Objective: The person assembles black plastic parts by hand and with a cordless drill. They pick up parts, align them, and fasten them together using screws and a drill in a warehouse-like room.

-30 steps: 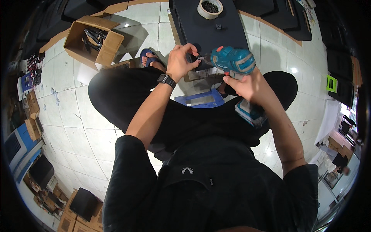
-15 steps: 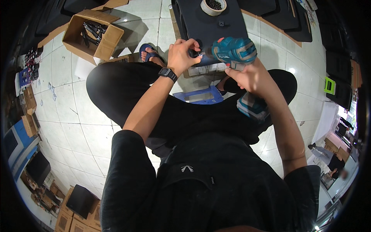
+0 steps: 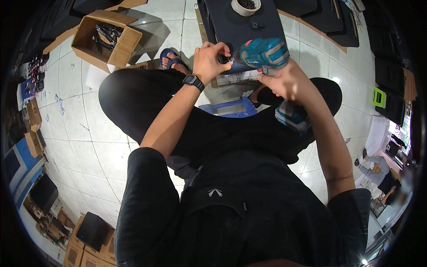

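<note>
My right hand (image 3: 284, 80) is wrapped round the grip of a teal cordless drill (image 3: 267, 52), whose battery (image 3: 291, 116) hangs below my wrist. The drill's front end points left, toward my left fingertips. With thumb and fingers curled, my left hand (image 3: 208, 63) pinches a small dark part (image 3: 225, 58) at the near edge of a black panel-like case (image 3: 235, 38); its exact kind is too small to make out. A round white tub (image 3: 245, 7) of small dark screws stands on the case's far end. Nearer lies a small black piece (image 3: 254, 25) on the same surface.
An open cardboard box (image 3: 82, 44) holding several black metal parts stands at the left. Between my feet is a blue plastic stool (image 3: 231, 108). Dark panels (image 3: 329, 24) lie at the far right, and a green stool (image 3: 379, 97) stands beyond. Another person (image 3: 384, 178) is at the right.
The drill has moved slightly left and nearer my left fingers, tilting a little, with its battery shifting right. My left hand has barely moved. The person at the right has shifted.
</note>
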